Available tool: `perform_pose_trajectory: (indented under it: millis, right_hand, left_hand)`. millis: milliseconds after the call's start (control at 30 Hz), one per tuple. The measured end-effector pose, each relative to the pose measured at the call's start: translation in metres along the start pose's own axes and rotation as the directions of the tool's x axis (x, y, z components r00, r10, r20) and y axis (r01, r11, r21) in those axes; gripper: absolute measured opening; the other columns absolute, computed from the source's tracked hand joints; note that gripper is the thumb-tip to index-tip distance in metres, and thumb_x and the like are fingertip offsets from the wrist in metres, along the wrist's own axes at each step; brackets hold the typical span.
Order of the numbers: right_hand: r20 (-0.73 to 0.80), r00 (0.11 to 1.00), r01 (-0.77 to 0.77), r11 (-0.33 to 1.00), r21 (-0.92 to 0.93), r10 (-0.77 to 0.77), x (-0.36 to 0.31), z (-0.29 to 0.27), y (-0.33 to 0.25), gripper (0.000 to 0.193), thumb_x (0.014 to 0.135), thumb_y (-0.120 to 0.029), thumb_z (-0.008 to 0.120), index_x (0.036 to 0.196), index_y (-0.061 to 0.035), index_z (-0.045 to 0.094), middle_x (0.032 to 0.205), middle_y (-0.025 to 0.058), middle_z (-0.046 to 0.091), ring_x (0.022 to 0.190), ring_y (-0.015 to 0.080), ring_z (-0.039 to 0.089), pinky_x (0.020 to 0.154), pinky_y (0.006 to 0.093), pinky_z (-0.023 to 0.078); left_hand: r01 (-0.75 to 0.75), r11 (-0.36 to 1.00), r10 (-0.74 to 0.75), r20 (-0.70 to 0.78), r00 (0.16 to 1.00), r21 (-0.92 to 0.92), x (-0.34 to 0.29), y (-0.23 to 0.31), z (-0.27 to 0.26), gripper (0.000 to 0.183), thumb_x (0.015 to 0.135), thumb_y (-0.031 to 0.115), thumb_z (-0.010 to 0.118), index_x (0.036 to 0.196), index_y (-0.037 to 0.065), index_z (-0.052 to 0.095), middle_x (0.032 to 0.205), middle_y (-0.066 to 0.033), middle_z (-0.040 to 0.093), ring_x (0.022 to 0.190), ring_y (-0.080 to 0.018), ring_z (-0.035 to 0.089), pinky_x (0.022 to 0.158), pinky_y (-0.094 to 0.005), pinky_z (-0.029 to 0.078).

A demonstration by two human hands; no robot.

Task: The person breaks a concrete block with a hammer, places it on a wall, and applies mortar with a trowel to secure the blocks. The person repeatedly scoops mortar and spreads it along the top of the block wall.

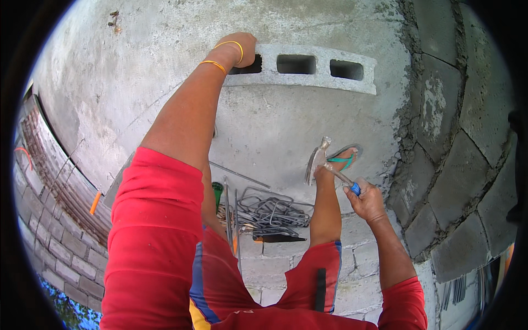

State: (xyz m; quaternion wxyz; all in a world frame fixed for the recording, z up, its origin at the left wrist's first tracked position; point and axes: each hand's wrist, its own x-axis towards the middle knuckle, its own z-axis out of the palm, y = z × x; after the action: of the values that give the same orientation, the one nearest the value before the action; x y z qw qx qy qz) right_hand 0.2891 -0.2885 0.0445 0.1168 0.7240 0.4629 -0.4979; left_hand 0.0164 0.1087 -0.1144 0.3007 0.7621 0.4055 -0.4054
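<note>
A grey concrete hollow block [323, 66] with three openings lies on the concrete floor ahead of me. My left hand [241, 48] is closed on the block's left end, its fingertips hidden from view. My right hand [368, 202] grips a hammer [320, 155] by its blue handle end. The metal head is in the air, over my right foot in this view and well apart from the block. Two thin yellow bands circle my left wrist.
A grey block wall [440, 110] with rough mortar joints rises on the right. Bent steel bars [272, 212] are piled between my legs, near a green object [218, 193]. A flip-flop [347, 157] with a green strap is on my right foot. Corrugated sheeting [66, 170] lies left.
</note>
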Motion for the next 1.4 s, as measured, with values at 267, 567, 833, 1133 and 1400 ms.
perform_pose_trajectory:
  millis: [267, 567, 833, 1133, 1400]
  right_hand:
    - [0.111, 0.729, 0.675, 0.683, -0.28, -0.676, 0.081, -0.054, -0.018, 0.018, 0.077, -0.027, 0.075, 0.081, -0.0127, 0.065, 0.069, 0.011, 0.064, 0.069, 0.0328, 0.066, 0.063, 0.0428, 0.053]
    - [0.034, 0.959, 0.27, 0.874, -0.404, -0.28, 0.153, -0.089, -0.03, 0.018, 0.083, -0.024, 0.073, 0.083, -0.0066, 0.068, 0.079, 0.0189, 0.07, 0.076, 0.0396, 0.07, 0.07, 0.0476, 0.057]
    - [-0.059, 0.986, 0.127, 0.93, -0.346, -0.156, 0.147, -0.084, -0.044, 0.02, 0.082, -0.026, 0.073, 0.081, -0.0079, 0.067, 0.076, 0.0186, 0.069, 0.073, 0.039, 0.069, 0.067, 0.0479, 0.056]
    - [0.055, 0.998, 0.017, 0.899, -0.437, 0.008, 0.194, -0.055, -0.028, 0.021, 0.086, -0.028, 0.068, 0.086, -0.0076, 0.07, 0.086, 0.0185, 0.072, 0.086, 0.039, 0.071, 0.078, 0.048, 0.056]
    - [0.139, 0.99, 0.084, 0.874, -0.478, -0.02, 0.191, -0.036, -0.025, 0.021, 0.087, -0.026, 0.066, 0.096, -0.0091, 0.073, 0.09, 0.0173, 0.074, 0.091, 0.0365, 0.072, 0.084, 0.0472, 0.057]
  left_hand:
    - [-0.008, 0.998, -0.007, -0.23, 0.973, -0.066, 0.02, -0.008, -0.011, 0.038, 0.081, 0.007, 0.063, 0.119, 0.007, 0.071, 0.107, -0.023, 0.072, 0.103, -0.0403, 0.068, 0.092, -0.0429, 0.054]
    - [-0.018, 0.999, 0.01, -0.265, 0.964, -0.031, 0.027, -0.012, -0.004, 0.039, 0.081, 0.006, 0.063, 0.118, 0.009, 0.071, 0.107, -0.0231, 0.072, 0.099, -0.0403, 0.069, 0.089, -0.0433, 0.055]
    - [-0.007, 0.999, -0.004, -0.252, 0.968, -0.045, 0.028, -0.012, -0.005, 0.04, 0.084, 0.005, 0.058, 0.121, 0.011, 0.07, 0.115, -0.0208, 0.071, 0.107, -0.0394, 0.067, 0.094, -0.044, 0.054]
    - [-0.022, 1.0, 0.018, -0.249, 0.968, -0.014, 0.03, -0.015, 0.0, 0.04, 0.083, 0.003, 0.059, 0.12, 0.01, 0.071, 0.111, -0.0216, 0.072, 0.103, -0.0399, 0.069, 0.091, -0.0429, 0.055]
    - [-0.003, 1.0, 0.0, -0.202, 0.979, -0.015, 0.023, -0.008, -0.006, 0.041, 0.085, 0.004, 0.057, 0.123, 0.013, 0.07, 0.117, -0.0203, 0.071, 0.109, -0.0395, 0.067, 0.094, -0.0432, 0.054]
